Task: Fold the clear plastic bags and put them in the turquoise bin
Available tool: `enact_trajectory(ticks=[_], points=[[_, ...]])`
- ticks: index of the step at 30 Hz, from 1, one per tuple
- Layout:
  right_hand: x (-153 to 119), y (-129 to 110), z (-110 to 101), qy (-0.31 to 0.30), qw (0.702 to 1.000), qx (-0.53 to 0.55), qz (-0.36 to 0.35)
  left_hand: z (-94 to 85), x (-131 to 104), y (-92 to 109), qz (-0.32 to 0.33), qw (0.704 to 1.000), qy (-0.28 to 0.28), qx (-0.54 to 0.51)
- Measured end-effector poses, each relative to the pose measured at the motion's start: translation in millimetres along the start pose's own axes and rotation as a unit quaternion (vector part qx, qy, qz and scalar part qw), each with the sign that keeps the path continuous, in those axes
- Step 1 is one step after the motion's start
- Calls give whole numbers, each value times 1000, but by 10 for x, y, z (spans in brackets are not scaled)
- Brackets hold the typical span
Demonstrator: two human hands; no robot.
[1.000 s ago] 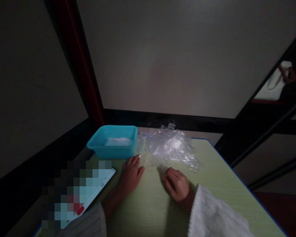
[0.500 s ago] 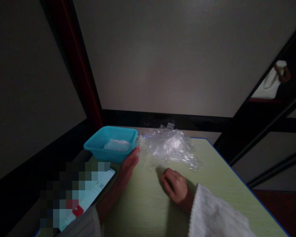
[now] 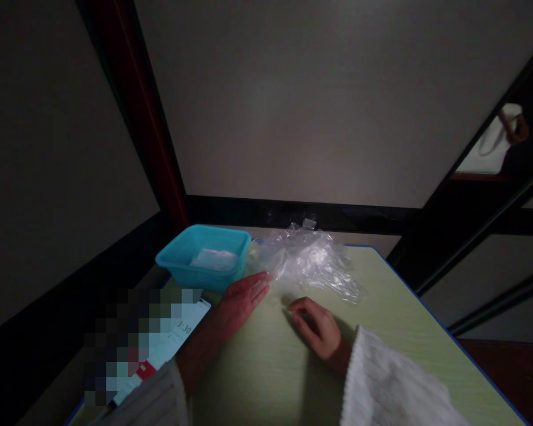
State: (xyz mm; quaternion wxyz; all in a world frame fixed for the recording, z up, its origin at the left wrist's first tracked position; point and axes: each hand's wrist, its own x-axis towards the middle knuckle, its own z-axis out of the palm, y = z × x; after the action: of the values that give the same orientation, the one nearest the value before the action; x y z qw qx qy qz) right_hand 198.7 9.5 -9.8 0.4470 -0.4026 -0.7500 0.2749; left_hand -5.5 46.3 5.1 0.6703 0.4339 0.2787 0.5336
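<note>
My left hand point(image 3: 245, 300) rests at the near edge of a pile of clear plastic bags point(image 3: 313, 260), its fingers stretched out and touching the film. To the right, my right hand point(image 3: 315, 328) is curled on the table, thumb and forefinger together at a tiny pale thing too small to make out. A blue plastic basket point(image 3: 204, 278) stands just beyond my left hand, with a clear plastic packet point(image 3: 214, 259) inside it.
A phone point(image 3: 173, 337) with a lit screen lies left of my left forearm, partly blurred out. The pale green table point(image 3: 395, 331) has a blue edge. Behind it stands a grey panel wall point(image 3: 293, 118). A white bag point(image 3: 488, 145) is at the far right.
My left hand has moved right, away from the basket's side and onto the near edge of the plastic bags. My right hand's fingertips have shifted slightly left.
</note>
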Motion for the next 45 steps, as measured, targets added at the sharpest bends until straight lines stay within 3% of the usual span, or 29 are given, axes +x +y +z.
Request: enact_trajectory(ticks=[4,10,15,22,25,32,45], points=[[37,17,18,15,985,157,75,-42,-39,-82,-39,999,1,-35],[59,72,7,52,933,319,162,-39,-109,-80,-91,994,-5,-69],[76,62,-39,70,911,369,169,121,-167,-68,-162,982,-64,-73],[99,2,-72,66,915,371,143,204,-194,-130,-245,957,-143,-58],[87,-11,-74,60,917,369,135,195,-207,-196,-235,960,-148,-43],[72,28,-56,68,920,366,126,218,-200,-246,-158,982,-101,-5],[72,69,-34,83,918,367,125,358,-276,-235,-132,990,-2,43]])
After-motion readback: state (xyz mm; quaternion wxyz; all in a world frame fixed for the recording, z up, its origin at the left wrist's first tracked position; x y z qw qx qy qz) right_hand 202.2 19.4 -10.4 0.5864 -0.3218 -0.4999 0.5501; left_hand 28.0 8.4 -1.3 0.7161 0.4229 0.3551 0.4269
